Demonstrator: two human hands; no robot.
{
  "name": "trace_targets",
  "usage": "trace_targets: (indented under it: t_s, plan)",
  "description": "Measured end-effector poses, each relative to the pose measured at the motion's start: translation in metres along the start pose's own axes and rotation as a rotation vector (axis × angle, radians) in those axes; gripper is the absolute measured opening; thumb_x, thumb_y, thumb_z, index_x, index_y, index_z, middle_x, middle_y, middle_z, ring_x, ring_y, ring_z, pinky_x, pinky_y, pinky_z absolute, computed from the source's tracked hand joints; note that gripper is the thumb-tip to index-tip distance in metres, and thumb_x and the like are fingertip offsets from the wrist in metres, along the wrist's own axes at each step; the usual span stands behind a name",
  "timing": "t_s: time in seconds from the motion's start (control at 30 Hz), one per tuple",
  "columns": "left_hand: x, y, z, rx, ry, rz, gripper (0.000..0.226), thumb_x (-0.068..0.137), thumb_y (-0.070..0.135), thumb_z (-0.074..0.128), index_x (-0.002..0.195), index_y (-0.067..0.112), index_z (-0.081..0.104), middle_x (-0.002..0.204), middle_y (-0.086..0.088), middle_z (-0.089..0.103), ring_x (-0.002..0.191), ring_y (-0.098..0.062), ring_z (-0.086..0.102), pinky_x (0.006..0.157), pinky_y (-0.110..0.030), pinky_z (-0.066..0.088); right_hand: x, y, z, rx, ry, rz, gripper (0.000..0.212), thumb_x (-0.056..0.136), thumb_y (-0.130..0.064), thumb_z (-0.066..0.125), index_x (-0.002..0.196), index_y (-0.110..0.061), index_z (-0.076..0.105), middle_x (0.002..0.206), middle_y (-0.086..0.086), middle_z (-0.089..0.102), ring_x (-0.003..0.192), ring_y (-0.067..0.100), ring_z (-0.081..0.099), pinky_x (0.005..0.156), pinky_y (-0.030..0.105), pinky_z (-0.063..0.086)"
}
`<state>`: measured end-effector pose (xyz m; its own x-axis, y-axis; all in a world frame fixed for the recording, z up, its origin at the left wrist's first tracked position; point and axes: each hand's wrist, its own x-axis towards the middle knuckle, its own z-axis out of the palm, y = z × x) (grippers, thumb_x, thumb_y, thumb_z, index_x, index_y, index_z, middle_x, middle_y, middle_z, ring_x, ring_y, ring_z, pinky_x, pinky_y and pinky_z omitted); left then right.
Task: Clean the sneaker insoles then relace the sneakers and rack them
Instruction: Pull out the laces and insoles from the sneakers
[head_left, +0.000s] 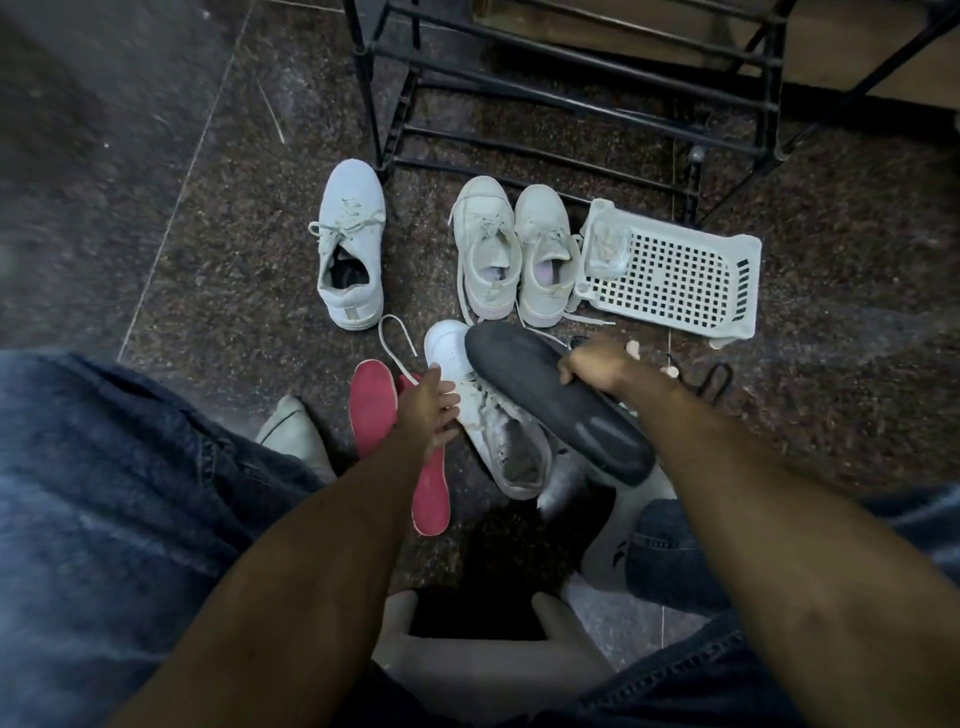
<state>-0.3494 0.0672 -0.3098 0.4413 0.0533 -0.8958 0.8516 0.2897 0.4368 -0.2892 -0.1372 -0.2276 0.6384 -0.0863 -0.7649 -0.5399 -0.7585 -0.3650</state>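
The right hand (592, 366) had its fingers curled round the edge of a dark insole (558, 402), gripping it near its middle and holding it above the floor, with its toe end reaching away past the fingertips and its heel end coming back toward the person. Just beneath that insole, to the left of the right fingers, a white sneaker (488, 415) lay on the speckled floor (208, 249) with its opening toward the person. The left hand (426, 405) rested on this sneaker's laces, fingers loosely spread, and whether they pinched a lace could not be told. A red insole (387, 441) lay flat just under and left of the left fingers. Beyond both hands stood a single pale sneaker (350, 254), a pair of white sneakers (514, 254) side by side, and a white perforated basket (675, 270), all in front of a black metal rack (571, 104).
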Motion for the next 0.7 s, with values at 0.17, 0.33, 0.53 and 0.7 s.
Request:
trace_targets:
  t_s: [0.17,0.33,0.53,0.7]
  plan:
    - [-0.005,-0.003,-0.003,-0.041,-0.032,0.059,0.027,0.095,0.04,0.054,0.109,0.018,0.057,0.099,-0.004,0.065,0.087,-0.018,0.066,0.077,-0.034,0.055,-0.003,-0.01,0.066,0.239,-0.13,-0.018,0.018,0.083,-0.009,0.065,0.098,0.0,0.067,0.087,0.011,0.062,0.079,0.025,0.06,0.061,0.026,0.042]
    - [0.024,-0.013,-0.024,-0.039,0.406,0.196,0.037,0.076,0.015,0.061,0.111,0.003,0.065,0.096,-0.018,0.067,0.083,-0.032,0.066,0.073,-0.04,0.056,0.0,-0.004,0.097,0.108,-0.061,-0.076,0.031,0.087,-0.04,0.058,0.09,-0.011,0.069,0.088,0.011,0.071,0.077,0.029,0.067,0.074,0.036,0.055]
    - [0.038,-0.029,-0.038,-0.19,0.595,0.108,0.045,0.077,0.017,0.049,0.118,0.008,0.064,0.11,-0.011,0.067,0.1,-0.03,0.065,0.091,-0.047,0.053,-0.004,0.024,0.108,-0.361,0.253,-0.043,0.053,0.086,-0.044,0.064,0.124,-0.012,0.049,0.121,0.011,0.057,0.107,0.031,0.059,0.081,0.037,0.051]
    - [0.037,-0.036,-0.035,-0.216,0.562,0.003,0.042,0.085,0.014,0.052,0.127,0.006,0.055,0.119,-0.013,0.062,0.104,-0.033,0.063,0.09,-0.052,0.052,0.003,0.034,0.104,-0.475,0.126,-0.06,0.037,0.094,-0.033,0.058,0.127,-0.015,0.052,0.13,0.013,0.058,0.116,0.033,0.057,0.089,0.037,0.045]
